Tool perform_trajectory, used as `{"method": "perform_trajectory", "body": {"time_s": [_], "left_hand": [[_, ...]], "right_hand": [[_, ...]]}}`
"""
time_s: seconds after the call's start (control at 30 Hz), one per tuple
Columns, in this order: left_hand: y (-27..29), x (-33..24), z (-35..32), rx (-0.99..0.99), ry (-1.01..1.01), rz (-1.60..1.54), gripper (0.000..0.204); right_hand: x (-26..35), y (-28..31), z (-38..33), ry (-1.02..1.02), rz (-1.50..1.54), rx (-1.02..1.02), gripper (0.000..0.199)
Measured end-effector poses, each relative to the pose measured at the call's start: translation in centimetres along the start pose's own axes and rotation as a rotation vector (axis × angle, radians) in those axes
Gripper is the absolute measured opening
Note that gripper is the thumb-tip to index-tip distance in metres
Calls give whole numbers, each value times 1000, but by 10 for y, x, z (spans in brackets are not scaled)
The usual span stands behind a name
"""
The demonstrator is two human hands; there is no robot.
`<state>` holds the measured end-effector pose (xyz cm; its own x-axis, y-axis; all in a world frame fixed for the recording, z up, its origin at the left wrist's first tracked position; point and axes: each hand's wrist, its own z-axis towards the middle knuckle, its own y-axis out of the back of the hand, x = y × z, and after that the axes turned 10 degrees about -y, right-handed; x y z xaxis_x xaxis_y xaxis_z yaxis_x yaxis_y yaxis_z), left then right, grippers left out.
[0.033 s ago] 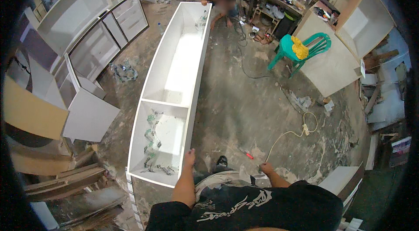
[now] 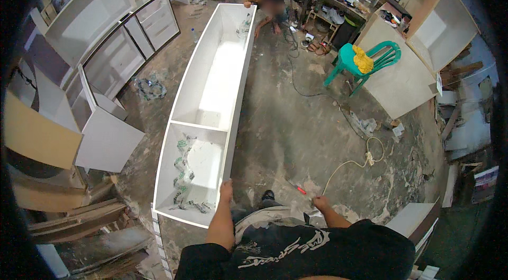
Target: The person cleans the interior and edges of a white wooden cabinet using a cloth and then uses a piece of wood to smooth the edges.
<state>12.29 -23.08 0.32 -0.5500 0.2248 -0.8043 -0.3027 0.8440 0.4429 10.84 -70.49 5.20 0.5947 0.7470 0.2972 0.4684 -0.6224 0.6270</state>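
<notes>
The left forearm [image 2: 220, 224] stretches forward to the left grip [image 2: 226, 190]; the right forearm [image 2: 337, 218] angles inward, the right grip [image 2: 320, 202] well apart, closure of both unclear.

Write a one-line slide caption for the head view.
The wearer's left hand touches a long white cabinet's side; a co-worker's hand touches its far end.

I can't make out how the left hand's [image 2: 226, 190] fingers sit on the long white box-shaped cabinet [image 2: 219, 79], nor whether the right hand [image 2: 320, 203] grips the thin cream cord [image 2: 348, 162]. At the far end, the low-bent co-worker's [image 2: 271, 5] head is blurred. Rumpled yellow cloth [image 2: 363, 60] hides part of the green plastic chair's [image 2: 346, 59] seat.
</notes>
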Motion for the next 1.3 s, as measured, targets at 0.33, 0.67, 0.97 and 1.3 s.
{"method": "perform_trajectory", "body": {"time_s": [0.33,0.67,0.97,1.3], "left_hand": [[-6,-45,126,-212,305,-897,85],[-120,-161,233,-213,366,-1064,91],[-81,-157,278,-560,394,-1122,79],[-23,-153,317,-651,250,-1139,77]], "right_hand": [[94,5,53,354,-167,249,49],[128,140,65,9,200,-18,42],[162,198,35,-73,129,-115,35],[92,195,91,-247,34,-131,39]]}}
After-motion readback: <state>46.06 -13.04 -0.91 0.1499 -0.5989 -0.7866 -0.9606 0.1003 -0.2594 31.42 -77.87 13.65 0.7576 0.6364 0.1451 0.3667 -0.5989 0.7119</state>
